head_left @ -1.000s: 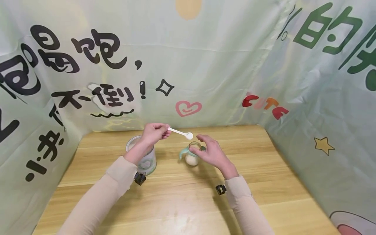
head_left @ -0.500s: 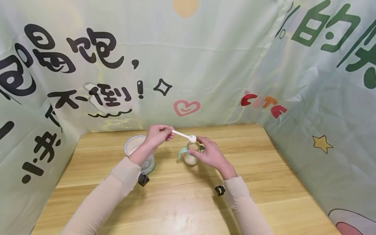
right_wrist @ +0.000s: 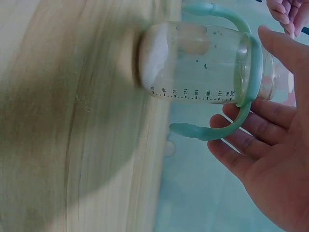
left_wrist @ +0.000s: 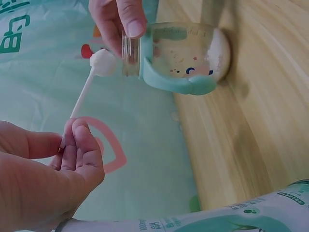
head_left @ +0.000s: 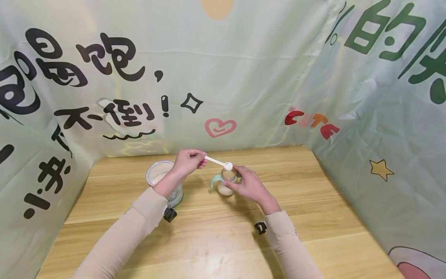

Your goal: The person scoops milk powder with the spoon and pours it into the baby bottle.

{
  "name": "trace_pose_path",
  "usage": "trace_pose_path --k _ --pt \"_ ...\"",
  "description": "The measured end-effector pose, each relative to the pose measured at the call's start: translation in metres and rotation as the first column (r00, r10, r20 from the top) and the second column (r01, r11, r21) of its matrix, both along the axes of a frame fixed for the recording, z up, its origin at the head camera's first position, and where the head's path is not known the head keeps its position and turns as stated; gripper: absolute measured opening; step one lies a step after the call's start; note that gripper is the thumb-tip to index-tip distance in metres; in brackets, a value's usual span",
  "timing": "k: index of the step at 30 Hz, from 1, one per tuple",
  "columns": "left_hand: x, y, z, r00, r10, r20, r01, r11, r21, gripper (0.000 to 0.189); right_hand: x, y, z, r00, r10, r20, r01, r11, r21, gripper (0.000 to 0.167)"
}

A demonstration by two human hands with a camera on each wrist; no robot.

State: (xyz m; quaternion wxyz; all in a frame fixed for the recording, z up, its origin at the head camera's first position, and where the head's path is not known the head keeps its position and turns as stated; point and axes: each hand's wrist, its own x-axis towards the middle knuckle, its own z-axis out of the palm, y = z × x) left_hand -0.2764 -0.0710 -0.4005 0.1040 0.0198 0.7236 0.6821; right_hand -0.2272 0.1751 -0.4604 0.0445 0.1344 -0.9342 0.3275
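My left hand [head_left: 188, 162] pinches the thin handle end of a white measuring scoop [left_wrist: 102, 63] between thumb and fingers. Heaped white powder shows in the scoop's bowl, which hovers just above the bottle's mouth, tilt hard to judge. The clear baby bottle [right_wrist: 193, 67] stands upright and uncapped, with mint-green side handles [right_wrist: 203, 130], printed measuring marks and white powder at its bottom. Around its neck, my right hand [head_left: 251, 186] holds it with thumb on one side and fingers on the other. Under my left forearm stands an open powder can [head_left: 177, 195], partly hidden.
Both things stand on a wooden table [head_left: 216, 240]. A printed fabric backdrop [head_left: 261, 89] rises along its back and sides. Small black devices [head_left: 170, 214] sit at both wrists.
My left hand has moved right and slightly down, bringing the scoop from left of the bottle to over its mouth. My right hand has closed in around the bottle's neck.
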Motion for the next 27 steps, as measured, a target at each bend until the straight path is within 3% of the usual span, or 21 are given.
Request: trace_pose_path --k 14,27 --pt "0.0017 -0.0007 -0.0007 0.998 -0.052 0.022 0.053 0.997 -0.052 0.025 0.0004 0.0006 -0.0024 1.000 -0.005 -0.015 0.005 1.000 0.018 0.070" --pt "0.0022 -0.0041 -0.0037 0.995 -0.098 -0.003 0.097 0.989 -0.110 0.025 0.0005 0.0000 -0.0017 1.000 0.005 -0.020 -0.004 1.000 0.012 0.063"
